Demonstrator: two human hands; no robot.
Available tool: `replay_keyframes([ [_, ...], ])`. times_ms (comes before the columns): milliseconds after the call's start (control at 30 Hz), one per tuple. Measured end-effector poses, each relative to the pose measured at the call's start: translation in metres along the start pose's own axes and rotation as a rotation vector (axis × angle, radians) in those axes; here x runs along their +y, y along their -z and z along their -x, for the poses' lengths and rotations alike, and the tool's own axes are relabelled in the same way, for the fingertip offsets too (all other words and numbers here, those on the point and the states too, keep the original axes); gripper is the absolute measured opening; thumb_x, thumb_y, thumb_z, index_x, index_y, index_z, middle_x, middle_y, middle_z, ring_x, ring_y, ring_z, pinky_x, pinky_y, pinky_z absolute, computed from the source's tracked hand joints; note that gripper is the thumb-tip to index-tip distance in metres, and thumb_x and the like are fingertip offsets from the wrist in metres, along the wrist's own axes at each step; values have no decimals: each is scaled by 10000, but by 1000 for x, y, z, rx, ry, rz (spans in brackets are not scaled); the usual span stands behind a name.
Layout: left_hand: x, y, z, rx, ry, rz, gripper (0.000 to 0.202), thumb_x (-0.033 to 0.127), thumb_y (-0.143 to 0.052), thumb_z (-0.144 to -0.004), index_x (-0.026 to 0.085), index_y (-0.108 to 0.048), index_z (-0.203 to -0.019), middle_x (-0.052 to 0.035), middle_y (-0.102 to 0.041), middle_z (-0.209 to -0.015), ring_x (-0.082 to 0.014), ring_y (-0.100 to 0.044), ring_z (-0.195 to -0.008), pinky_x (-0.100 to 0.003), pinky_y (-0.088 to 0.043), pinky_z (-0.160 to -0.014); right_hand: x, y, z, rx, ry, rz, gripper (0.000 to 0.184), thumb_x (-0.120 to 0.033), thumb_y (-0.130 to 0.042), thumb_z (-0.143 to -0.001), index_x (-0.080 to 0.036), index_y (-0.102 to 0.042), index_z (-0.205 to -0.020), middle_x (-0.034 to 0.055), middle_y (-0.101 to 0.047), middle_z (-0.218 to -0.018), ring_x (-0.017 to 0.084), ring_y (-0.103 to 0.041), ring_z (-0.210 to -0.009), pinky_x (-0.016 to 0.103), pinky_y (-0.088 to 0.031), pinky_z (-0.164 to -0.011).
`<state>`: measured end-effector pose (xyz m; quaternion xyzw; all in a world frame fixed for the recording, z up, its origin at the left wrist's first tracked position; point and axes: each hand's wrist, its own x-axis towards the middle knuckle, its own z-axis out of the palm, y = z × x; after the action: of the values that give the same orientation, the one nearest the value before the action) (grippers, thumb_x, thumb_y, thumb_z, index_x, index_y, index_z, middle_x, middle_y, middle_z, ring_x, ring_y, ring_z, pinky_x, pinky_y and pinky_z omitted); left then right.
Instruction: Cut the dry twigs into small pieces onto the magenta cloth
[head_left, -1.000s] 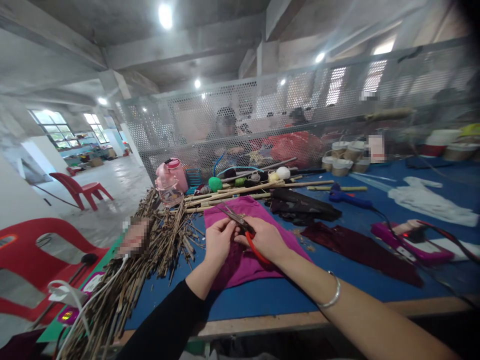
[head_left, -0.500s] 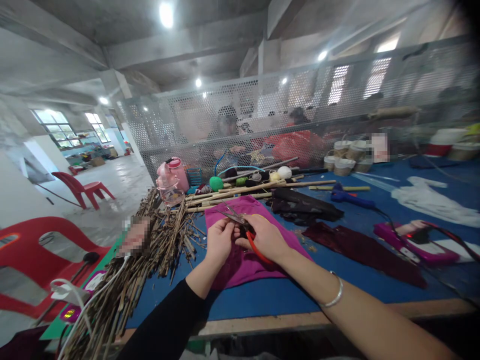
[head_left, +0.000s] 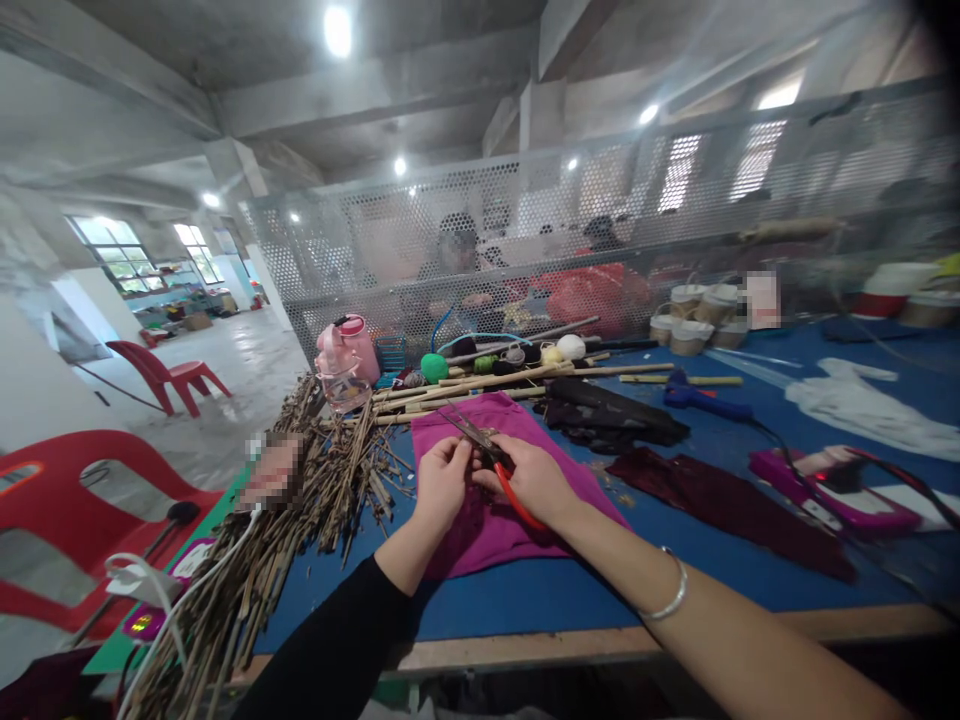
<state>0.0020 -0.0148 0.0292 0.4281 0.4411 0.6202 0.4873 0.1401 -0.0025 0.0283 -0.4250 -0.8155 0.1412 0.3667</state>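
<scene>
Red-handled scissors [head_left: 517, 495] are gripped in my right hand [head_left: 531, 482], with their blades pointing up and left over a magenta cloth [head_left: 517, 545]. My left hand [head_left: 442, 480] is closed in a pinch right beside the blades. What its fingertips hold is too small to make out. Both hands are close together above the cloth, which lies on the blue tabletop [head_left: 360, 595]. Small brownish bits show around my fingers and on the cloth.
A heap of dry twigs [head_left: 300, 510] covers the table's left side. Behind the cloth lie bamboo sticks [head_left: 510, 378] and yarn balls [head_left: 435, 368]. To the right are a black cloth [head_left: 615, 412], a dark red cloth [head_left: 735, 510] and a blue glue gun [head_left: 705, 400]. A perforated metal screen [head_left: 360, 240] stands behind.
The scissor blades have tilted slightly. Both hands stay in nearly the same place over the cloth, and the whole view has shifted a little.
</scene>
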Motion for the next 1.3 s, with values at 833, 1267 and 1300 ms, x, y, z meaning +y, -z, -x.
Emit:
replay_keyframes([
  [833, -2, 5, -3, -21, 5, 52, 321, 409, -655, -649, 99, -607, -720, -9, -570, -612, -61, -498, -492, -174, -436, -488, 2, 1, 0, -10, 1, 38, 432, -478, -626, -703, -219, -552, -1041, 62, -644, -954, 217, -598, -874, 294, -440, -729],
  [1267, 1, 2, -1, -27, 7, 44, 278, 370, -662, -632, 111, -606, -717, 6, -554, -571, -64, -501, -481, -170, -423, -478, 1, -1, 0, -4, 86, 10, 418, -438, -620, -725, -194, -538, -1054, 81, -608, -972, 216, -561, -900, 321, -425, -778],
  [1300, 1, 2, 0, -30, 5, 44, 284, 376, -657, -640, 111, -607, -728, 5, -556, -575, -64, -503, -484, -170, -424, -481, 2, -1, 1, -7, 79, 3, 398, -436, -616, -731, -199, -546, -1043, 73, -614, -961, 210, -566, -890, 313, -428, -770],
])
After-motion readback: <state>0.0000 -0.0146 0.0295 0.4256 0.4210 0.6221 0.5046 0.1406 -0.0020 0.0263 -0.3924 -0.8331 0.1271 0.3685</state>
